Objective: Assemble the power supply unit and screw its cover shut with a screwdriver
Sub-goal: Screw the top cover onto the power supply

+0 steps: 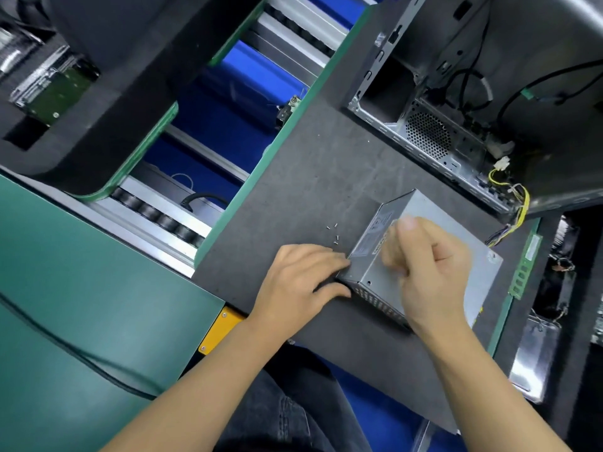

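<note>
Reaching in from the bottom edge, two bare forearms cross a dark lap and blue floor toward a grey work mat [310, 177]. On that mat lies the power supply unit [434, 256], a grey metal box with a perforated near face and a label on its left side. The left hand [303, 275] rests on the mat with relaxed fingers, its fingertips touching the box's near-left corner. The right hand [427, 265] hovers over the box's top with its fingers curled in and the thumb up; it is blurred, and I cannot tell whether it pinches anything. Just beyond the left hand, several small screws [333, 234] lie loose on the mat, close beside the box. A bundle of yellow and black wires [518, 213] runs from the box's far-right end up toward an open computer case [434, 132] standing at the mat's far-right corner. A green memory stick [525, 265] lies along the mat's right edge.
</note>
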Tool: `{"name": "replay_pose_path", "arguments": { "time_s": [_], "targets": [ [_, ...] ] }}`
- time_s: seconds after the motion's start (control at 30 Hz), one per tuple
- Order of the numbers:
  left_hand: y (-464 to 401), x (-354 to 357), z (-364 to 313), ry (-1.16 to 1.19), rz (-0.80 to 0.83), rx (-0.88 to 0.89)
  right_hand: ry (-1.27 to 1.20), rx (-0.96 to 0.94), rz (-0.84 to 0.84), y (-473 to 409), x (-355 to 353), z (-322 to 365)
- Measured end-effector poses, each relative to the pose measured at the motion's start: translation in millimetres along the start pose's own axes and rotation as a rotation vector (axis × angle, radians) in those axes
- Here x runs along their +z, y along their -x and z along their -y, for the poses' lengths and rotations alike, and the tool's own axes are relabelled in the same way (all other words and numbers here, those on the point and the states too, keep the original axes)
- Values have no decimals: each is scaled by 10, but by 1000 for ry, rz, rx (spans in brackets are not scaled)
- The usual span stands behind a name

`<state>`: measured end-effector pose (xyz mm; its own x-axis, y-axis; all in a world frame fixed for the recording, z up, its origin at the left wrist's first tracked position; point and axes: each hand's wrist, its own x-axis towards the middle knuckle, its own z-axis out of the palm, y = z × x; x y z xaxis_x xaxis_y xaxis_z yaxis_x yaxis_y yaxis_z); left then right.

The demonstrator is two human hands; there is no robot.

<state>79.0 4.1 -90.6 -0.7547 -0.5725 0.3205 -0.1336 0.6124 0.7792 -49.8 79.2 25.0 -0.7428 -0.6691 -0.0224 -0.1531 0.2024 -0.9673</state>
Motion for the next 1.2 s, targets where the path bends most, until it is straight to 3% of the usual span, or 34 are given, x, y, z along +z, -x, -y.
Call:
{"name": "replay_pose_path", "arguments": {
  "time_s": [0.13, 0.23, 0.3, 0.47, 0.63, 0.73, 0.97, 1.13, 1.2],
  "targets": [
    [-30, 3, -52, -30, 19, -6, 676, -123, -119, -216, -361, -38],
    [-133, 12, -134, 112, 77, -37, 927, 133, -9, -329, -510, -108],
    [-184, 20, -181, 191, 145, -46, 945, 245, 40, -324, -497, -132],
    [-392, -119, -100, 318, 417, -223, 1025, 178, 30, -306, -454, -187],
    [-802, -199, -72, 139, 561, 17, 1038, 99, -3, -298, -439, -212],
    [-828, -194, -72, 152, 637, -21, 1028, 57, -18, -287, -453, -238],
    [-776, -209, -98, 179, 609, -50, 1046, 44, 0, -290, -450, -224],
    [-354, -218, -129, 341, 472, -306, 1056, 36, 77, -187, -568, -135],
    [-179, -182, -198, 381, 423, -371, 975, 76, 208, -93, -628, -61]
  ]
}}
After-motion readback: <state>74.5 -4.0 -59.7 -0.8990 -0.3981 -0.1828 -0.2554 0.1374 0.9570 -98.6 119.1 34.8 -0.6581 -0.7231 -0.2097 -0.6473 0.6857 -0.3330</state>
